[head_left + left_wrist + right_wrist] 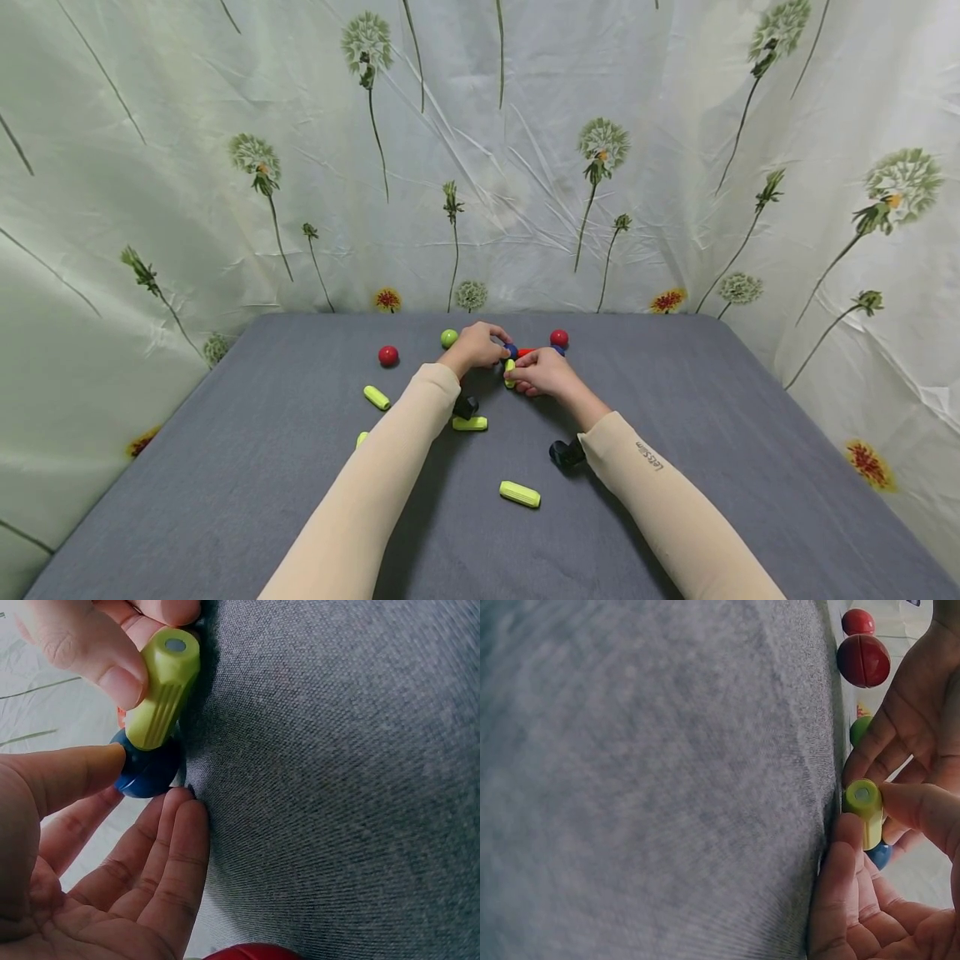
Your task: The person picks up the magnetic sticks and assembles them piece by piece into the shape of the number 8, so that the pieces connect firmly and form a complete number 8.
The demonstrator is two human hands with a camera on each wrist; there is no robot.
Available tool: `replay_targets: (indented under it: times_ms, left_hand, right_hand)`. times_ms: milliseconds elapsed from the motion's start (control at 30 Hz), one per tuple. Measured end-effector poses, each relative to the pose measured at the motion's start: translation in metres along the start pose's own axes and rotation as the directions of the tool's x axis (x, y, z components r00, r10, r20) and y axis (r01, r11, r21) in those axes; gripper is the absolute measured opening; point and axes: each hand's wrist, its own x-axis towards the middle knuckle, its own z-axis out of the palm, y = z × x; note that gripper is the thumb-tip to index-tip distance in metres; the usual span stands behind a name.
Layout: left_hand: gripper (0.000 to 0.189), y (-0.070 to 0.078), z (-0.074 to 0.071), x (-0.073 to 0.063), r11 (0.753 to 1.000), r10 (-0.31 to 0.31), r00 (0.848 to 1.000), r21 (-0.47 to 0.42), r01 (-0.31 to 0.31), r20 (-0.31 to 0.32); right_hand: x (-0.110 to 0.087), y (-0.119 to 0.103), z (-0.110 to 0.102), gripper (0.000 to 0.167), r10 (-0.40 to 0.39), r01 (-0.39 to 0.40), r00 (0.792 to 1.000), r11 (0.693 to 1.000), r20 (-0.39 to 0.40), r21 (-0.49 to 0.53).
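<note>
My right hand (546, 373) pinches a yellow-green magnetic rod (161, 690) between thumb and fingers. A grey disc shows on the rod's near end, while its far end meets a dark blue ball (148, 771). That ball is held by my left hand (477, 346), the thumb at one side and the fingertips at the other. Beyond the right hand, a red rod (527, 352) runs from this ball toward a second blue ball (558, 351), which the right hand partly hides. In the right wrist view the rod (873, 834) covers most of the blue ball (880, 856).
A red ball (388, 356) and a green ball (448, 338) lie left of the hands; another red ball (558, 337) sits behind them. Several yellow-green rods, including a near one (520, 494), are spread over the grey cloth (645, 392). A flowered curtain (517, 167) hangs behind.
</note>
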Motion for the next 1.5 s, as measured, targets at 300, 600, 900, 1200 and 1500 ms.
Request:
replay_targets:
  times_ms: [300, 600, 900, 1200, 1500]
  left_hand:
    - [0.022, 0.0011, -0.0001, 0.0013, 1.000, 0.011, 1.000, 0.024, -0.011, -0.005]
    - [0.021, 0.0013, 0.0008, 0.0001, 1.000, -0.006, 1.000, 0.025, 0.007, -0.010]
    - [0.021, 0.0015, 0.0008, -0.0015, 1.000, 0.002, 1.000, 0.024, -0.002, -0.017]
    - [0.020, 0.0001, 0.0005, 0.0006, 1.000, -0.004, 1.000, 0.016, 0.004, -0.008]
    - [0.020, 0.0007, 0.0007, 0.0004, 1.000, -0.011, 1.000, 0.024, 0.011, -0.012]
  right_hand:
    - [0.0018, 0.0009, 0.0001, 0.030, 0.002, -0.002, 1.000, 1.000, -0.020, -0.003]
    - [-0.0003, 0.0017, 0.0013, 0.030, -0.013, 0.013, 1.000, 1.000, -0.021, -0.004]
    - [-0.0001, 0.0037, 0.0001, 0.031, -0.016, 0.016, 1.000, 1.000, -0.006, -0.024]
    - [0.0009, 0.0051, -0.0021, 0.036, -0.017, 0.017, 1.000, 1.000, 0.020, 0.013]
    - [-0.0013, 0.0048, -0.0048, 0.033, -0.010, 0.009, 0.999, 0.999, 0.039, 0.038]
